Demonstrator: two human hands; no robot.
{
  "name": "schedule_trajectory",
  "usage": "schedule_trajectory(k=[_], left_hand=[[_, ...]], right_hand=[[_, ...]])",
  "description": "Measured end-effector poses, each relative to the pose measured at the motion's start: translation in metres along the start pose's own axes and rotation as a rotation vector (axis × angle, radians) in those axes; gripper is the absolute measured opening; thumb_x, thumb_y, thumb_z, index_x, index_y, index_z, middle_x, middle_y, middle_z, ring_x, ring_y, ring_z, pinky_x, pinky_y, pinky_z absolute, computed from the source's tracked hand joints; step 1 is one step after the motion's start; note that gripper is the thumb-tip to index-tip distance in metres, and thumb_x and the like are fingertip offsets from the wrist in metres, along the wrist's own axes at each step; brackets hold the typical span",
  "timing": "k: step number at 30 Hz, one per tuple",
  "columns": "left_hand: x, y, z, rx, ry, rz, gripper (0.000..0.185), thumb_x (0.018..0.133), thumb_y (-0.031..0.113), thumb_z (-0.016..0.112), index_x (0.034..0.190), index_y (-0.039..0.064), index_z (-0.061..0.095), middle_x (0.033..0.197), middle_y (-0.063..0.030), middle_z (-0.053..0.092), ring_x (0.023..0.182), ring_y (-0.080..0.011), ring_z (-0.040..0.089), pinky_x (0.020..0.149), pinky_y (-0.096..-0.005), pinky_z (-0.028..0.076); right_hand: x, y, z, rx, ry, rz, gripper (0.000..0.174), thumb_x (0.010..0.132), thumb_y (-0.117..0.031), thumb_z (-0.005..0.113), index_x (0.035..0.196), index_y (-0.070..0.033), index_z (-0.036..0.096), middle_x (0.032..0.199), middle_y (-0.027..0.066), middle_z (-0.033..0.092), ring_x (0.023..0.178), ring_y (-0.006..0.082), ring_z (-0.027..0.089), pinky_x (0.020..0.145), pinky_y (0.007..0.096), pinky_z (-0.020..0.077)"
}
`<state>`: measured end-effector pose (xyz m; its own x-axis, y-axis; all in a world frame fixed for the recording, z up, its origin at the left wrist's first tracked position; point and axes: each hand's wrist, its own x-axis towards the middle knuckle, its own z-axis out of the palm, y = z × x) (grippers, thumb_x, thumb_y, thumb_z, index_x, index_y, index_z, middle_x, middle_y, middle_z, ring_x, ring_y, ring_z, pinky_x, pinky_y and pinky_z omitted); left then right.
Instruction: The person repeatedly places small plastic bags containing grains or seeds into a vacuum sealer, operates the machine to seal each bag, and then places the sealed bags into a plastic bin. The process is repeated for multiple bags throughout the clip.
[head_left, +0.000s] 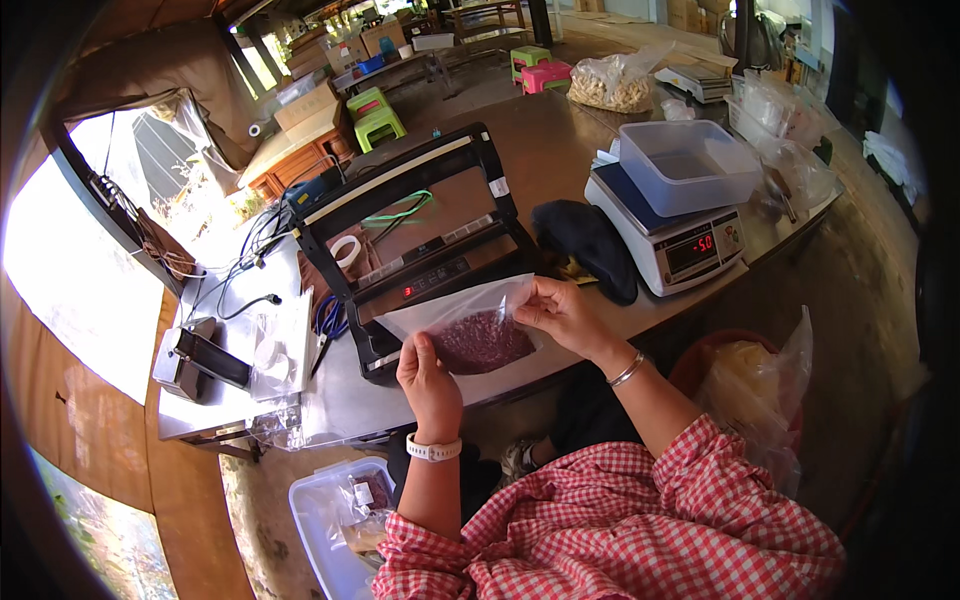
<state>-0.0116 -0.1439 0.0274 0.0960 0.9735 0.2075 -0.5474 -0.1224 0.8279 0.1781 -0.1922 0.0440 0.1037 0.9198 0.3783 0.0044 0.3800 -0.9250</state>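
A clear plastic bag of dark reddish granular food (484, 341) is stretched between my two hands at the front of the vacuum sealer. My left hand (430, 382) pinches its left upper corner between thumb and fingers. At the right upper corner, my right hand (559, 311) grips the plastic. Behind the bag stands the black vacuum sealer (499, 176) with its framed lid raised and a lit digit on its panel. The bag hides part of the sealer's front. What the food is exactly, I cannot tell.
Right of the sealer lie a dark cloth (589, 244) and a digital scale (675, 255) bearing a clear plastic tub (686, 169). Cables (247, 262) and a black cylindrical object (214, 360) are at left. Below the metal table's edge sits a plastic bin (304, 502) holding packed bags.
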Motion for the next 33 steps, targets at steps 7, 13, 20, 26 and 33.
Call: schedule_trajectory(k=[7,13,20,26,33], left_hand=[[0.001,0.007,-0.002,-0.133,-0.004,-0.106,0.022,0.098,0.025,0.048,0.087,0.008,0.058,0.074,0.0055,0.052,0.065,-0.0037,0.044,0.06,-0.0199,0.037],[0.019,0.018,-0.009,-0.421,-0.513,-0.087,0.012,0.088,0.019,0.053,0.085,0.009,0.047,0.071,-0.001,0.045,0.069,-0.0157,0.044,0.083,-0.0314,0.042],[-0.004,0.034,0.004,-0.855,-0.539,-0.43,0.029,0.099,0.026,0.038,0.074,0.013,0.044,0.063,0.0049,0.04,0.064,-0.0103,0.04,0.081,-0.0286,0.039],[-0.009,0.034,-0.003,-0.986,-0.594,-0.55,0.034,0.099,0.027,0.038,0.07,0.011,0.045,0.06,0.0029,0.04,0.062,-0.0098,0.041,0.07,-0.0252,0.04],[-0.007,0.022,-0.008,-0.886,-0.709,-0.53,0.036,0.098,0.032,0.041,0.068,0.014,0.047,0.053,0.0052,0.043,0.05,-0.0079,0.042,0.065,-0.0244,0.042]], right_hand=[[-0.007,-0.021,0.024,-0.387,0.226,-0.176,0.011,0.082,-0.007,0.066,0.08,-0.002,0.056,0.069,0.0071,0.059,0.062,0.0148,0.057,0.056,0.0257,0.0436],[-0.049,-0.068,0.078,-0.596,-0.2,-0.431,0.016,0.078,-0.016,0.07,0.078,-0.008,0.057,0.067,0.0076,0.056,0.064,0.0281,0.057,0.061,0.0389,0.0445],[-0.032,-0.085,0.07,-0.292,-0.112,-0.334,0.011,0.081,-0.013,0.069,0.081,-0.004,0.063,0.075,0.0078,0.062,0.069,0.0213,0.062,0.062,0.0299,0.0477],[-0.032,-0.081,0.074,-0.327,-0.036,-0.327,0.009,0.082,-0.009,0.067,0.082,-0.003,0.061,0.075,0.0079,0.061,0.069,0.0196,0.063,0.062,0.0283,0.0491],[-0.025,-0.077,0.077,-0.338,0.054,-0.291,0.014,0.081,-0.009,0.069,0.092,-0.002,0.062,0.082,0.0079,0.059,0.072,0.0191,0.062,0.065,0.0276,0.0495]])
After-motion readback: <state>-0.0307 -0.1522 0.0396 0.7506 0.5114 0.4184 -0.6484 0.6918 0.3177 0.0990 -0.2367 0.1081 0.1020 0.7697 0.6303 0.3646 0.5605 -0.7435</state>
